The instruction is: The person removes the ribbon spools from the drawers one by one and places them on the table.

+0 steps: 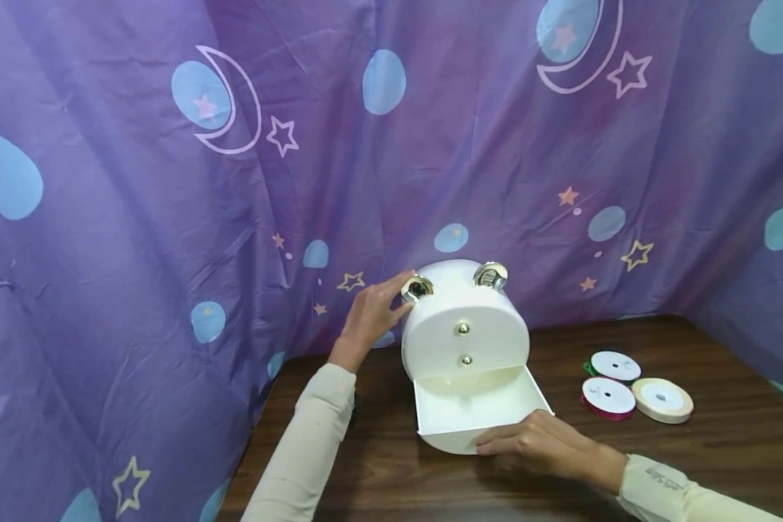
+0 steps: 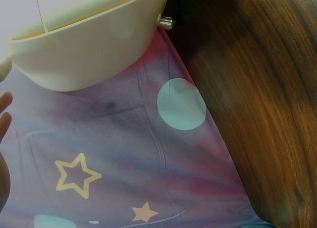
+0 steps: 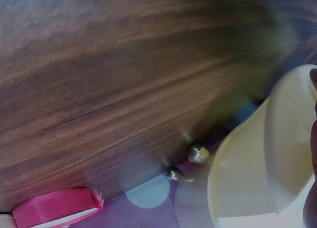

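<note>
A white rounded storage box (image 1: 453,286) with two gold ring-shaped ears (image 1: 490,276) stands on the table. Two gold knobs mark its front, one above the other. Its bottom drawer (image 1: 457,441) is pulled out, and the white inside shows bare. My left hand (image 1: 373,312) holds the box at its left ear, thumb in front and fingertips behind. At the drawer's front edge, my right hand (image 1: 544,444) grips the panel near its right side. In the right wrist view the drawer (image 3: 247,173) fills the right side, with fingers along its edge.
Right of the box lie several ribbon spools: a green one (image 1: 616,366), a pink one (image 1: 608,399) and a cream one (image 1: 663,401). A purple curtain (image 1: 431,181) with moons and stars hangs behind the dark wooden table (image 1: 391,478).
</note>
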`<state>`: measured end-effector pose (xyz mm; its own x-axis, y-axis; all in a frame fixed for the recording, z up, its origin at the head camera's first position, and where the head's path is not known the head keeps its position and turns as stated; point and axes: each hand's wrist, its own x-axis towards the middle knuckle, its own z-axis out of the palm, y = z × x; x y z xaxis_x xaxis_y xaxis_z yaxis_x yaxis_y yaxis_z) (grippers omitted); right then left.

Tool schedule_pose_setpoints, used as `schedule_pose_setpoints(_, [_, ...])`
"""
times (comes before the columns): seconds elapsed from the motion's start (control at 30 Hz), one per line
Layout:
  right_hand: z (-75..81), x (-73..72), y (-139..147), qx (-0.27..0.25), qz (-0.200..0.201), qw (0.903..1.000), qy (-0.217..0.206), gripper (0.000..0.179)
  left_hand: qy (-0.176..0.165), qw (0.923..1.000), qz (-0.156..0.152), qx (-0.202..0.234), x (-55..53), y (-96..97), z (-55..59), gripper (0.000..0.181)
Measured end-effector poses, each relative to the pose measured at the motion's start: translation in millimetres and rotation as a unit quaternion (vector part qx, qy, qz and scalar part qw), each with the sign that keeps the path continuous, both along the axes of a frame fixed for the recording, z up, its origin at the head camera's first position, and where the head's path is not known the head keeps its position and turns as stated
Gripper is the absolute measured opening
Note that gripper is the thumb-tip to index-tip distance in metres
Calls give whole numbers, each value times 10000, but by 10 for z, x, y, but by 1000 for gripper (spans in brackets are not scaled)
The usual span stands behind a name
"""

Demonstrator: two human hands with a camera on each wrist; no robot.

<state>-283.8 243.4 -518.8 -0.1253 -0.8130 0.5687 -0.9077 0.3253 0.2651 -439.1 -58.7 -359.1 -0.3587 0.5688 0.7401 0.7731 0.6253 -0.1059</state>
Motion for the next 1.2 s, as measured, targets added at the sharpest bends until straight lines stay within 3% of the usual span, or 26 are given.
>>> schedule_pose_setpoints(0.3, [38, -112, -33, 48, -20, 9998, 182, 33, 45, 10000, -83, -6, -9, -20, 21, 65])
schedule_pose_setpoints(0.6, [3, -356, -38, -116, -197, 9995, 220, 42, 5, 10000, -12, -35, -25, -16, 21, 65])
schedule_pose_setpoints(0.9, [-24, -647, -33, -393, -425, 9972, 471, 32, 15, 10000, 52, -25, -18, -17, 24, 65])
schedule_pose_setpoints(1.2, [-61, -796, -21, -424, -640, 9956, 529, 24, -64, 9999, 90, -82, -9, -14, 26, 66])
